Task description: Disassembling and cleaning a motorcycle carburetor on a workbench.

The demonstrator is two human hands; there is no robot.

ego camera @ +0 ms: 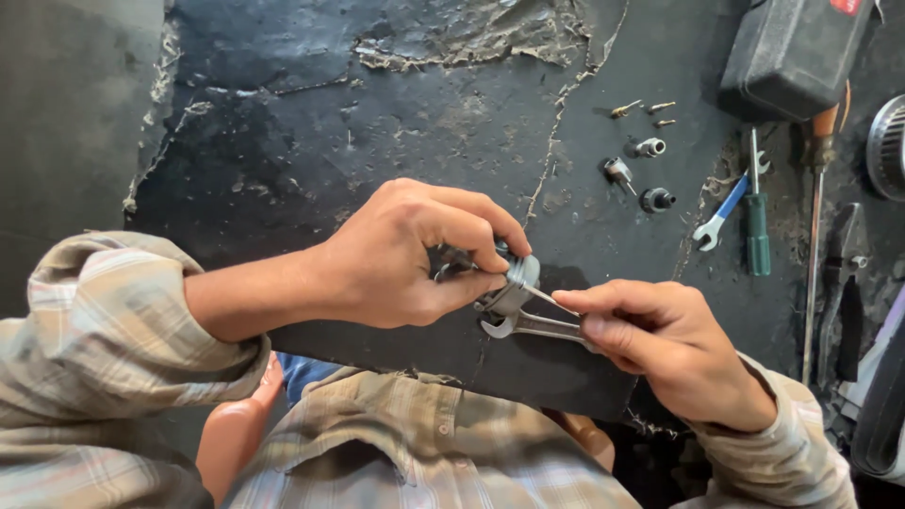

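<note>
At the centre of the frame, the left hand [401, 254] grips a small grey metal part [514, 283], fingers closed around it. The right hand [660, 344] pinches a spanner [528, 325] on that part, above the dark surface [330, 123]; small fittings [650, 146] lie upper right.

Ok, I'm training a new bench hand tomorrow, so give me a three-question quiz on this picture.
1. True or false: the right hand holds a hammer.
2. Which hand grips the small grey metal part?
3. The green-handled screwdriver lies: A) beside the blue-handled spanner, B) inside the black case, C) on the person's lap.

Key: 1. False, it holds a silver spanner. 2. The left hand. 3. A.
</note>
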